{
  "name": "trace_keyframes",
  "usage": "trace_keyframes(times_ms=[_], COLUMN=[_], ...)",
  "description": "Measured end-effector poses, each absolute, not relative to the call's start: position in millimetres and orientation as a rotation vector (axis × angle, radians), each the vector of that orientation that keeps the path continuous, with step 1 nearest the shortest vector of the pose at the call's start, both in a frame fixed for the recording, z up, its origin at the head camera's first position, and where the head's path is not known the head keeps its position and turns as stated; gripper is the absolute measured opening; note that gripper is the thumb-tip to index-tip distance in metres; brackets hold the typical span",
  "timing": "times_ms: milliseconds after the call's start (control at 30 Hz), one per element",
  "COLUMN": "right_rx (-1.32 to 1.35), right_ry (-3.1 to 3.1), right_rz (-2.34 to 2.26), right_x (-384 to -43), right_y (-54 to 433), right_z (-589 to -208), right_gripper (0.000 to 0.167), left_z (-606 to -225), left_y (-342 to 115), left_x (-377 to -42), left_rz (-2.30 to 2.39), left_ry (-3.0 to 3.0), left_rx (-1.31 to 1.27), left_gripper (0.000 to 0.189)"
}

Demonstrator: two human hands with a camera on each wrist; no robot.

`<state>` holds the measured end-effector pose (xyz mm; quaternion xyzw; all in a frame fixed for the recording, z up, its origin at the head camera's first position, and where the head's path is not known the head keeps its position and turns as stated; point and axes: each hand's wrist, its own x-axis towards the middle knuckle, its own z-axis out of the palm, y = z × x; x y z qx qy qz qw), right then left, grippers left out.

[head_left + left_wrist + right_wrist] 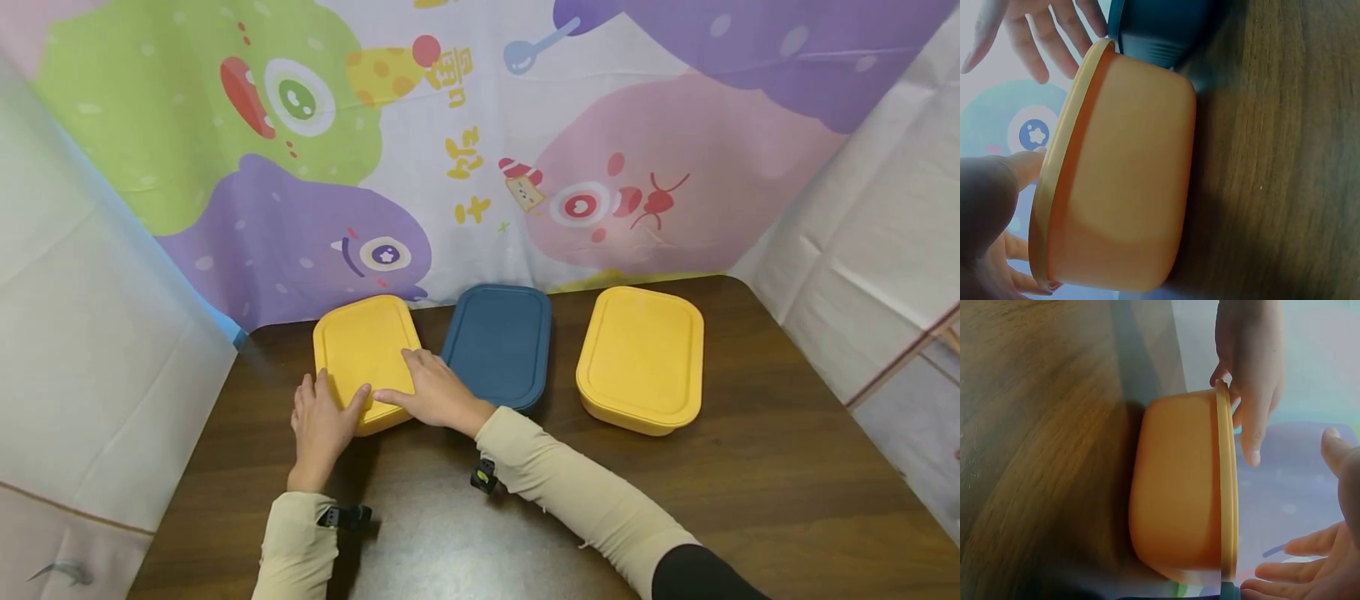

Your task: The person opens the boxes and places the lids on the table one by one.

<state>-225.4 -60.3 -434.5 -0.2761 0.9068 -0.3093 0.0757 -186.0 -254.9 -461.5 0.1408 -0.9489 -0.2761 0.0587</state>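
A yellow lidded food container (367,337) stands at the left of the table, its lid on. My left hand (322,427) lies at its near left edge, thumb over the lid and fingers spread along the side. From the right, my right hand (438,395) reaches over the container's right edge with fingers extended and spread. In the left wrist view, the left thumb (1025,167) meets the lid rim. The right hand's fingers appear just above the lid in the right wrist view; whether they touch it is unclear.
A dark blue lidded container (501,342) stands close to the right of the left yellow one. Another yellow container (641,354) sits farther right. The brown wooden table (450,533) backs onto a cartoon-printed cloth (480,250), with pale cloth at both sides.
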Motion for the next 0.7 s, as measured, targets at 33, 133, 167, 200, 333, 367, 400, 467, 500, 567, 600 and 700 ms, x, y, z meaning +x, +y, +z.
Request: trace_keyframes(times_ms=[33, 133, 167, 200, 333, 367, 400, 467, 500, 567, 600, 700], right_rx=[-0.822, -0.813, -0.814, -0.813, -0.8, -0.792, -0.783, -0.77, -0.763, -0.748, -0.741, -0.705], right_ry=[2.722, 2.731, 2.731, 2.732, 2.728, 2.726, 2.721, 2.71, 2.706, 2.7, 2.699, 2.708], right_rz=[-0.928, -0.919, -0.917, -0.915, -0.913, -0.912, -0.911, -0.913, -0.911, -0.914, -0.914, -0.914], right_x=[-225.1, -224.4, -224.3, -224.3, -224.6, -224.6, -224.6, -224.3, -224.1, -223.8, -223.7, -223.2], right_y=[-61.4, -64.0, -64.9, -66.0, -69.3, -70.3, -71.3, -73.4, -74.5, -76.6, -77.7, -80.3], right_z=[-435.0, -435.5, -435.5, -435.7, -435.4, -435.3, -435.2, -435.1, -435.0, -435.3, -435.6, -436.5], right_gripper=[0.086, 0.085, 0.085, 0.085, 0.085, 0.086, 0.086, 0.086, 0.086, 0.086, 0.086, 0.086], left_z=[-462.5, -464.4, -464.8, -465.1, -465.1, -465.1, -465.1, -465.2, -465.4, -466.0, -466.5, -468.4], left_y=[-255.1, -255.5, -255.9, -256.2, -256.6, -256.7, -256.7, -256.7, -256.6, -256.7, -256.7, -257.2], left_x=[-186.2, -186.2, -186.1, -185.7, -185.3, -185.1, -185.1, -185.0, -184.9, -185.0, -185.0, -185.0], left_rz=[-0.839, -0.842, -0.839, -0.838, -0.843, -0.848, -0.851, -0.856, -0.858, -0.864, -0.864, -0.865], left_ry=[-2.873, -2.867, -2.867, -2.869, -2.875, -2.876, -2.877, -2.877, -2.877, -2.873, -2.872, -2.871], left_rx=[0.425, 0.427, 0.431, 0.437, 0.456, 0.458, 0.46, 0.461, 0.461, 0.461, 0.46, 0.454], left_gripper=[0.086, 0.087, 0.088, 0.088, 0.088, 0.088, 0.089, 0.089, 0.088, 0.087, 0.087, 0.086])
